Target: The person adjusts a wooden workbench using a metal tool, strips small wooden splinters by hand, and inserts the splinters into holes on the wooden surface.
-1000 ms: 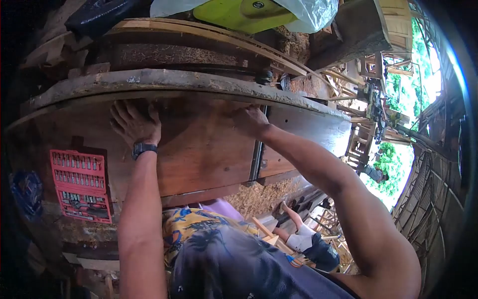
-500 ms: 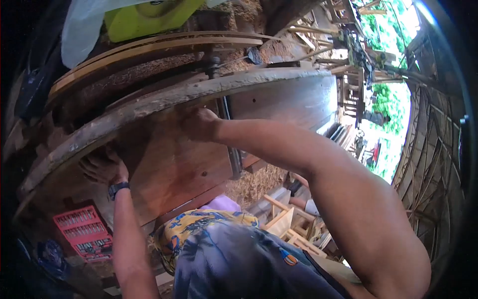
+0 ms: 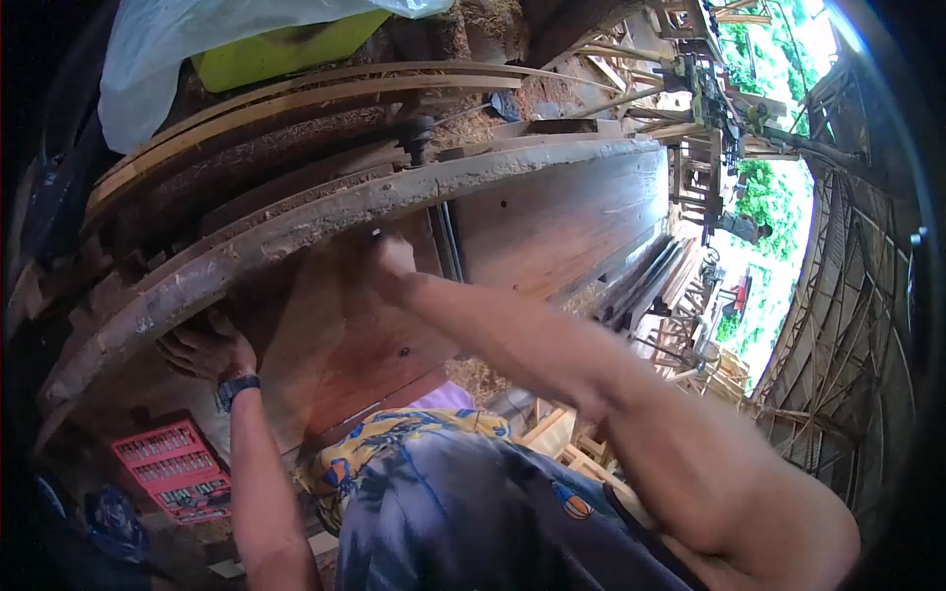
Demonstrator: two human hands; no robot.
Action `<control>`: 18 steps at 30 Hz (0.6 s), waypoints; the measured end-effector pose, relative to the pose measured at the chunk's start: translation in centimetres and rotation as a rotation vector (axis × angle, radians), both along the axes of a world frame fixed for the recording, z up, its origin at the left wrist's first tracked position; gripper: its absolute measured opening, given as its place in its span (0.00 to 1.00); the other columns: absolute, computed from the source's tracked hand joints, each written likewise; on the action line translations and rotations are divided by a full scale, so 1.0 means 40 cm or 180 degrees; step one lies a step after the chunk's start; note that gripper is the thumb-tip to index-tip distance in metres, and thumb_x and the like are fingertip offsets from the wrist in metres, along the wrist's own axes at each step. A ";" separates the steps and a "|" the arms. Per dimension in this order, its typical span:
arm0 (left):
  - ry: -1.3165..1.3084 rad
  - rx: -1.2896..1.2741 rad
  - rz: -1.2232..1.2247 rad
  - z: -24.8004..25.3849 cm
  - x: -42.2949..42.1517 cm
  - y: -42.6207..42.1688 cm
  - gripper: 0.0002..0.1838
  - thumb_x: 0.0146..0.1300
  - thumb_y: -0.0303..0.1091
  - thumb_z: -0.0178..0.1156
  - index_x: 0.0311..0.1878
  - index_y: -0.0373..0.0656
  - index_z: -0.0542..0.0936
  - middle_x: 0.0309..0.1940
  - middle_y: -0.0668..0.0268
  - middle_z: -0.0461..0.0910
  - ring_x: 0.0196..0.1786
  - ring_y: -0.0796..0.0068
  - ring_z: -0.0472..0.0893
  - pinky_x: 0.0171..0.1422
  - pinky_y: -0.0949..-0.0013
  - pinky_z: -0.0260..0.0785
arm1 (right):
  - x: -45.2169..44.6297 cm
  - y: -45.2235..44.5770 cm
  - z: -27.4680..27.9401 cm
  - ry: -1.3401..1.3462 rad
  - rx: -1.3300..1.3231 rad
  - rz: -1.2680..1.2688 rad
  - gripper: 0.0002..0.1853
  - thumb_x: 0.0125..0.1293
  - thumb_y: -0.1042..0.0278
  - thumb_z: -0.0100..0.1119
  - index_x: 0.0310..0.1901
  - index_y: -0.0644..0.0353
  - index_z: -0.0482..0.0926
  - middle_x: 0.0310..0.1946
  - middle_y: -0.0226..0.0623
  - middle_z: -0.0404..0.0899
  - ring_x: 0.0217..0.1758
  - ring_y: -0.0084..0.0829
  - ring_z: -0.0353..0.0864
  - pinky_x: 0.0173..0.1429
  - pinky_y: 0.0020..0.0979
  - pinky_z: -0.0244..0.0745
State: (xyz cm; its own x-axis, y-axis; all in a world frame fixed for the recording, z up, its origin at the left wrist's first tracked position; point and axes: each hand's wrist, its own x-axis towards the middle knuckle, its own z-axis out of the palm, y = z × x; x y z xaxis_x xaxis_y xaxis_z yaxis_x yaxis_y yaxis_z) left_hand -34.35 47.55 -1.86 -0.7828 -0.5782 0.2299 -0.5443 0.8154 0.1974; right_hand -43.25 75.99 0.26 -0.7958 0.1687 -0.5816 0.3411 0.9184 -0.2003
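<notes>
My left hand (image 3: 207, 350), with a dark watch at the wrist, lies with spread fingers on a reddish-brown wooden panel (image 3: 365, 360), close to the thick worn edge of the bench. Near the same edge, my right hand (image 3: 389, 258) is curled against the panel; a small bright spot shows at its fingers, but what it holds is too blurred to make out. Just right of that hand, a dark metal strip (image 3: 448, 241) crosses between two panels. A red socket set case (image 3: 175, 468) lies open beside my left forearm.
Beyond the rough bench edge (image 3: 325, 212) are long wooden strips (image 3: 296, 98), a yellow-green object (image 3: 286, 59) and a translucent plastic bag (image 3: 148, 74). Wooden frames and a distant person (image 3: 741, 229) are at the right. A dark blue bundle (image 3: 113, 522) sits at the lower left.
The view has shifted and tilted, so the bench edge slants more. My right hand stays curled near the edge while its forearm has swung lower. My left hand still rests on the panel.
</notes>
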 end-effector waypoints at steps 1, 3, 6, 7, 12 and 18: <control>-0.0009 0.0036 0.0032 0.000 0.004 0.001 0.43 0.69 0.68 0.45 0.71 0.40 0.61 0.73 0.44 0.58 0.76 0.42 0.57 0.76 0.36 0.47 | -0.016 -0.012 0.048 -0.0316 0.0094 0.0583 0.14 0.64 0.57 0.60 0.48 0.51 0.83 0.43 0.45 0.85 0.50 0.47 0.84 0.53 0.40 0.80; 0.0023 0.0082 0.0102 -0.001 0.005 0.000 0.43 0.68 0.69 0.45 0.72 0.40 0.61 0.74 0.45 0.57 0.76 0.43 0.55 0.77 0.37 0.46 | -0.071 -0.063 0.186 -0.0891 0.0236 0.1740 0.13 0.63 0.59 0.61 0.46 0.55 0.83 0.40 0.48 0.85 0.48 0.47 0.85 0.51 0.38 0.80; -0.0077 0.0080 0.0088 0.001 0.001 -0.007 0.43 0.68 0.68 0.45 0.73 0.41 0.59 0.75 0.46 0.55 0.78 0.44 0.53 0.78 0.37 0.44 | -0.045 -0.018 0.077 -0.0713 -0.0028 0.1524 0.14 0.59 0.56 0.65 0.42 0.54 0.85 0.39 0.43 0.85 0.47 0.42 0.85 0.49 0.37 0.80; -0.0151 0.0075 0.0103 0.004 0.001 -0.006 0.43 0.68 0.68 0.45 0.74 0.41 0.58 0.75 0.47 0.55 0.78 0.44 0.52 0.78 0.37 0.44 | -0.034 0.015 0.010 -0.0765 -0.0286 0.1132 0.15 0.57 0.54 0.67 0.41 0.53 0.86 0.39 0.41 0.86 0.47 0.40 0.85 0.50 0.36 0.81; 0.0144 -0.0185 0.0030 -0.008 -0.002 -0.009 0.42 0.68 0.69 0.44 0.73 0.44 0.58 0.73 0.45 0.58 0.75 0.42 0.57 0.74 0.34 0.50 | 0.015 0.237 -0.484 -0.0714 -0.2197 -0.0804 0.20 0.48 0.46 0.77 0.38 0.50 0.89 0.41 0.31 0.87 0.49 0.33 0.86 0.50 0.31 0.82; 0.0061 -0.0042 0.0053 -0.007 0.002 -0.007 0.43 0.68 0.68 0.43 0.77 0.48 0.54 0.77 0.51 0.53 0.79 0.45 0.51 0.78 0.37 0.43 | -0.084 0.057 0.004 -0.1585 -0.1553 -0.0417 0.10 0.64 0.57 0.60 0.37 0.54 0.83 0.35 0.41 0.83 0.35 0.40 0.81 0.35 0.46 0.77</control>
